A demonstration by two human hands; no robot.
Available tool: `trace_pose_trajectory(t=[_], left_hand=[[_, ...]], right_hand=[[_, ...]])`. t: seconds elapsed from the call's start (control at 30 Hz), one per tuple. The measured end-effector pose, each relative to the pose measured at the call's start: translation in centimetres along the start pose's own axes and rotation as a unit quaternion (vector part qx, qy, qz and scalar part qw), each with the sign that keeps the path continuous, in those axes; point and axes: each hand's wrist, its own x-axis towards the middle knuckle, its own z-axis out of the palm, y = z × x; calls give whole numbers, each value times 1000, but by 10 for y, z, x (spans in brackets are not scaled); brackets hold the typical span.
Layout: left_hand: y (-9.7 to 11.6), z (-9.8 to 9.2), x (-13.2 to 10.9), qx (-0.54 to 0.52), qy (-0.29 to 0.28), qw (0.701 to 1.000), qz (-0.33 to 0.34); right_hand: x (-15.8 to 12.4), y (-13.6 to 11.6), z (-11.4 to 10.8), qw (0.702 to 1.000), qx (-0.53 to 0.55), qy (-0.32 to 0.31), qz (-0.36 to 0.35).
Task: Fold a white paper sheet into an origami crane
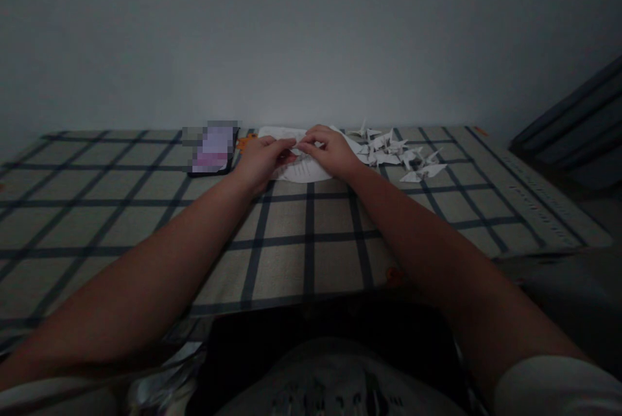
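My left hand (267, 155) and my right hand (330, 149) meet over the far part of the table, fingertips pinched close together. Between them shows a small folded piece of white paper (297, 151), partly hidden by the fingers; its exact shape is too dim to make out. Under both hands lies a white sheet (304, 171) with faint printed lines. Just right of my right hand, several white folded paper cranes (386, 147) sit in a loose cluster, some overlapping.
A phone (214, 149) with a lit, blurred screen stands left of my left hand. The checked tablecloth (286, 221) covers the table, which meets a plain wall (301, 34) at the back. Dark folded fabric (578, 124) is at the right.
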Motion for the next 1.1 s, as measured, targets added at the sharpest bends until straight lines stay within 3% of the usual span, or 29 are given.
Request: trace_pose_trajectory(t=[0.23,0.4,0.6,0.9,1.1], left_hand=[[2,-1,-7,27,-45,998,33],[0,-2,-5,42,-27,997,55],[-9,-8,6,55,-18,994,96],[-3,-3,-1,54,-24,996,72],[-2,-3,1,39,-34,994,94]], right_hand=[[0,1,-1,996,57,39,62],[0,3,-1,988,109,40,101],[1,5,2,989,95,53,96],[3,7,3,987,118,59,86],[4,10,7,975,189,64,94]])
